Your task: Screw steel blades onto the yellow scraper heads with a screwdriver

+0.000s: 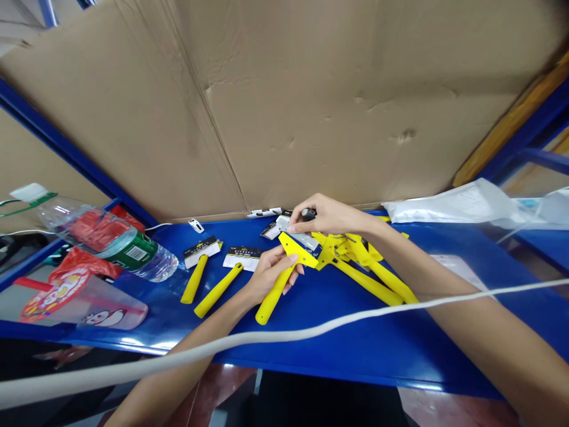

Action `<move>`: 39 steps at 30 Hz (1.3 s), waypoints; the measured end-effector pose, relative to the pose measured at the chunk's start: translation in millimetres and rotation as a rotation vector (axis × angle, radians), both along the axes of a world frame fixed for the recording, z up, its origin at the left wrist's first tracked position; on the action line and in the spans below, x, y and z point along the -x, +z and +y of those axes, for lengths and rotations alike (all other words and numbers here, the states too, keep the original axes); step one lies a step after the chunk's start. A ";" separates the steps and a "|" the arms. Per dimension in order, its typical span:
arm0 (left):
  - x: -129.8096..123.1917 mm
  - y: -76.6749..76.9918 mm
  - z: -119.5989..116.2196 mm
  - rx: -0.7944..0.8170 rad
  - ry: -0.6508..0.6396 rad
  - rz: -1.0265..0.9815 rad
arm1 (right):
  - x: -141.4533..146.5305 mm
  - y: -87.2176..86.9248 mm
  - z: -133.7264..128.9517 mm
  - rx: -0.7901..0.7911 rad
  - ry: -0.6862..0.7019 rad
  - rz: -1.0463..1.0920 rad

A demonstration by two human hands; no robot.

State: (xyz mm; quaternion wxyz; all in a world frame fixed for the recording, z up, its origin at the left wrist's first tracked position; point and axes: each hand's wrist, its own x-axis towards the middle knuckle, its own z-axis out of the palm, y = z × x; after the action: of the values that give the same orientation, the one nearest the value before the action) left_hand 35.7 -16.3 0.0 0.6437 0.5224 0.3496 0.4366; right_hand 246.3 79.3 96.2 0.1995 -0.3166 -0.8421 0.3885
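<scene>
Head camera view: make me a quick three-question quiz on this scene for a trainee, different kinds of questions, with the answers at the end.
1. Multiple choice: which hand is wrapped round the yellow tool near the top of its handle?
A) the right hand
B) the left hand
C) neither hand
2. True or false: the clear bottle has a white cap.
3. Short answer: which is nearer the front edge of the blue table, the clear bottle or the cup with the red straw?

Key: 1. B. 2. True. 3. The cup.
</scene>
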 end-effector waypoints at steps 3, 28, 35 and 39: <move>0.2 -0.3 0.2 -0.005 0.002 0.006 | 0.8 -0.9 0.1 -0.003 0.003 0.000; 0.0 1.9 -0.7 0.012 -0.025 0.032 | 1.5 -5.7 4.5 -0.045 0.033 0.017; 1.3 0.6 -0.5 -0.006 -0.046 0.022 | 1.2 -2.3 2.7 -0.046 0.012 0.020; 1.7 0.8 -0.7 0.004 -0.051 0.035 | 1.3 -2.1 2.4 -0.035 0.019 0.016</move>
State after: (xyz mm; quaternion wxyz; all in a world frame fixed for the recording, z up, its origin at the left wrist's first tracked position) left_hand 34.0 -16.9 0.8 0.6494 0.5373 0.3483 0.4101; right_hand 245.0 81.7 94.1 0.2079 -0.3019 -0.8501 0.3780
